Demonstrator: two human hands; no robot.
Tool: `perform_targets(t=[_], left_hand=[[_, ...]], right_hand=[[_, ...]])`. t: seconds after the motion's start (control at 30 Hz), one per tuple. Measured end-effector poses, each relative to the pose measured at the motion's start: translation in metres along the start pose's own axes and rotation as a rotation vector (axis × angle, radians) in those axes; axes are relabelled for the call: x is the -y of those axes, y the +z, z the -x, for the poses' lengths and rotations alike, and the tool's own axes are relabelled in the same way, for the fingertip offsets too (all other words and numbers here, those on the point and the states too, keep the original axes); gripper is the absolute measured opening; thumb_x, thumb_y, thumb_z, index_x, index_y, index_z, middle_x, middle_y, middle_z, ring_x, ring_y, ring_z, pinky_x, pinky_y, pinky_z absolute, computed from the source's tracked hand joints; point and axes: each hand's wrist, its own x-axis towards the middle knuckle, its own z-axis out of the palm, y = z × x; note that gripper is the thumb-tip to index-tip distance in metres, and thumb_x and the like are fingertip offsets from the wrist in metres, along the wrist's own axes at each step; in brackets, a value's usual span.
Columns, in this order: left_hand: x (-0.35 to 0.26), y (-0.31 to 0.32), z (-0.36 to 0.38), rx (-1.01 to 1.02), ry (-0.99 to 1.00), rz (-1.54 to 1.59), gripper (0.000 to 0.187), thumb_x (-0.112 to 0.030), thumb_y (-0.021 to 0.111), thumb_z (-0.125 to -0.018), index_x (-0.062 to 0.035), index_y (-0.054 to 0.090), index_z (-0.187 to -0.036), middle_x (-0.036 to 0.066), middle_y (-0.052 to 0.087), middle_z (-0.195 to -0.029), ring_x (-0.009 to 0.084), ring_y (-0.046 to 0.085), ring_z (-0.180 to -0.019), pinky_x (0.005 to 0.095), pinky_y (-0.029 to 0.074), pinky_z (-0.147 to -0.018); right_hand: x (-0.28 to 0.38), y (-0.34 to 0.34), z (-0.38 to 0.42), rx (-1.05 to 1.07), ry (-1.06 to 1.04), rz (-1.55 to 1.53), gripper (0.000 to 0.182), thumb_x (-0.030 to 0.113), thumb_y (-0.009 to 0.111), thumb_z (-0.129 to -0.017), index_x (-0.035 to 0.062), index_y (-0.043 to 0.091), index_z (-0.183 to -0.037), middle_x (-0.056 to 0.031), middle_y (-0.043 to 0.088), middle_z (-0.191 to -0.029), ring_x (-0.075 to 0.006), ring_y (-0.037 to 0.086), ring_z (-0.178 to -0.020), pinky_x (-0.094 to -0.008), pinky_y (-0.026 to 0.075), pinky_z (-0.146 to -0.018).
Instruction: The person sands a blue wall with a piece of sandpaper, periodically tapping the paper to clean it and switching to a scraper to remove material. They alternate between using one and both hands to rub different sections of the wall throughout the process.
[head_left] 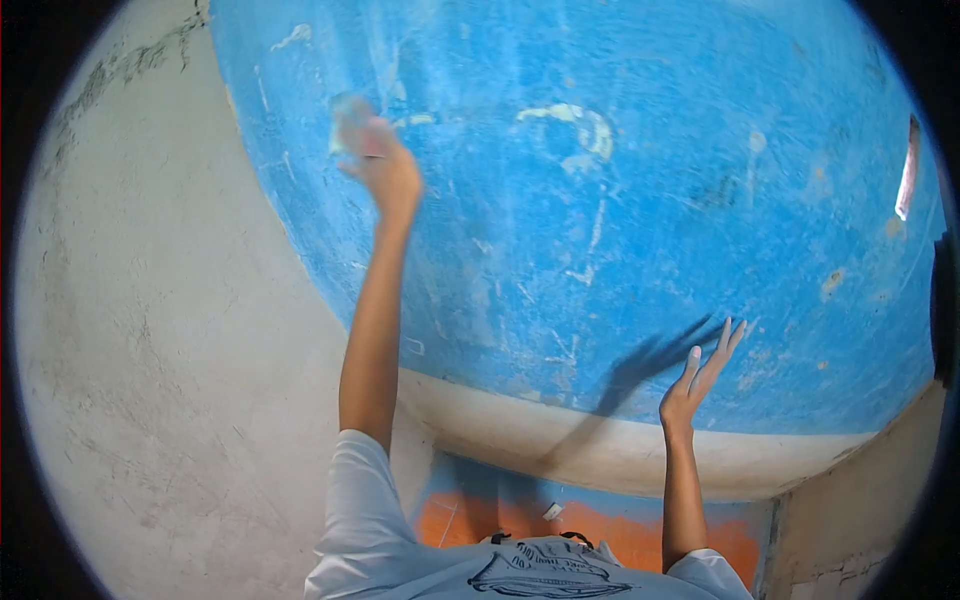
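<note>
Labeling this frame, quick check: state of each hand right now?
Left hand: closed on a small pale pad, pressed to the blue wall; the pad is blurred.
Right hand: open, fingers spread, holding nothing, near the wall.

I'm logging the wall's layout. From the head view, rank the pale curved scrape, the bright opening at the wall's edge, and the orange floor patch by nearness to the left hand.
From the left hand:
1. Pale curved scrape, to its right on the blue wall.
2. Orange floor patch, far below.
3. Bright opening, far right edge.

The left hand [385, 170] is raised against the wall [600, 220], closed on a small pad [350, 125] at its upper left. The right hand [700, 375] is held lower right, well apart, near the wall.
</note>
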Motion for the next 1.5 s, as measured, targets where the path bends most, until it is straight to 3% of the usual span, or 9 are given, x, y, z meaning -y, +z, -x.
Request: perform_targets(t=[0.13, 0.27, 0.53, 0.73, 0.93, 1.07, 1.33, 1.4, 1.5], left_hand=[[-0.042, 0.056, 0.037, -0.149, 0.145, -0.236, 0.057, -0.03, 0.042, -0.108, -0.0021, 0.033, -0.157, 0.024, 0.027, -0.164, 0.0407, 0.015, -0.155, 0.06, 0.004, -0.123], [-0.149, 0.048, 0.125, 0.625, 0.777, -0.153, 0.061, -0.032, 0.04, -0.107, -0.0054, 0.026, -0.16, 0.021, 0.016, -0.168, 0.0403, 0.007, -0.156, 0.0609, 0.0, -0.123], [-0.125, 0.078, 0.064, -0.143, 0.037, -0.176, 0.064, -0.034, 0.046, -0.106, -0.0082, 0.026, -0.161, 0.023, 0.019, -0.167, 0.0418, 0.013, -0.155, 0.0566, 0.002, -0.124], [-0.187, 0.085, 0.145, 0.445, 0.839, -0.327, 0.063, -0.036, 0.037, -0.109, -0.0037, 0.023, -0.161, 0.024, 0.023, -0.166, 0.0419, 0.016, -0.154, 0.0608, -0.006, -0.122], [-0.161, 0.105, 0.074, -0.168, 0.146, -0.283, 0.065, -0.034, 0.04, -0.106, -0.0014, 0.022, -0.16, 0.023, 0.025, -0.165, 0.041, 0.017, -0.154, 0.0621, -0.003, -0.122], [-0.226, 0.082, 0.15, 0.448, 0.842, -0.233, 0.058, -0.031, 0.04, -0.106, -0.0018, 0.034, -0.155, 0.023, 0.033, -0.162, 0.0428, 0.022, -0.153, 0.0623, 0.001, -0.122], [-0.167, 0.104, 0.088, -0.174, -0.097, -0.278, 0.066, -0.037, 0.037, -0.107, -0.001, 0.022, -0.16, 0.028, 0.017, -0.166, 0.0384, 0.013, -0.156, 0.0688, 0.005, -0.12], [-0.173, 0.109, 0.135, 0.263, 0.25, -0.998, 0.064, -0.038, 0.036, -0.107, -0.0014, 0.026, -0.159, 0.027, 0.019, -0.165, 0.0399, 0.012, -0.156, 0.0709, 0.002, -0.119], [-0.2, 0.075, 0.183, 0.604, 0.64, -0.347, 0.064, -0.037, 0.035, -0.108, -0.0007, 0.025, -0.159, 0.027, 0.018, -0.166, 0.0419, 0.011, -0.155, 0.0714, -0.001, -0.118]], right_hand=[[-0.019, -0.009, -0.004, 0.008, 0.033, -0.038, 0.068, 0.046, 0.034, -0.109, 0.002, 0.023, -0.16, -0.0219, 0.0, -0.17, -0.0405, 0.0, -0.157, -0.0584, 0.006, -0.123], [-0.016, -0.02, -0.016, 0.069, -0.039, -0.065, 0.067, 0.043, 0.037, -0.109, 0.0016, 0.024, -0.16, -0.0223, 0.001, -0.17, -0.0416, 0.0, -0.157, -0.058, 0.005, -0.123], [-0.064, -0.092, -0.041, 0.063, -0.085, 0.011, 0.063, 0.045, 0.036, -0.109, 0.0058, 0.031, -0.159, -0.0197, 0.007, -0.17, -0.0403, 0.003, -0.157, -0.0584, 0.007, -0.123], [-0.081, -0.107, -0.05, 0.167, -0.137, 0.097, 0.063, 0.045, 0.035, -0.109, 0.0072, 0.03, -0.16, -0.0207, 0.005, -0.17, -0.0425, 0.002, -0.156, -0.0611, 0.003, -0.123], [-0.101, -0.134, -0.057, 0.189, -0.176, 0.113, 0.062, 0.041, 0.04, -0.108, 0.0071, 0.03, -0.16, -0.022, 0.004, -0.17, -0.0445, 0.003, -0.156, -0.0651, 0.003, -0.121], [-0.093, -0.115, -0.059, 0.237, -0.285, 0.159, 0.062, 0.038, 0.04, -0.108, 0.0076, 0.028, -0.16, -0.0243, 0.003, -0.169, -0.0485, 0.003, -0.155, -0.0673, 0.004, -0.119], [-0.078, -0.099, -0.061, 0.32, -0.362, 0.235, 0.065, 0.028, 0.048, -0.103, 0.0084, 0.027, -0.161, -0.0273, 0.004, -0.168, -0.051, 0.001, -0.154, -0.0761, 0.0, -0.113], [-0.079, -0.096, -0.058, 0.325, -0.351, 0.247, 0.066, 0.028, 0.049, -0.102, 0.0078, 0.027, -0.161, -0.0274, 0.004, -0.168, -0.051, 0.001, -0.154, -0.076, -0.002, -0.113], [-0.082, -0.089, -0.053, 0.357, -0.369, 0.264, 0.067, 0.028, 0.049, -0.101, 0.0069, 0.026, -0.161, -0.027, 0.005, -0.168, -0.0508, 0.002, -0.154, -0.0759, -0.003, -0.113]])
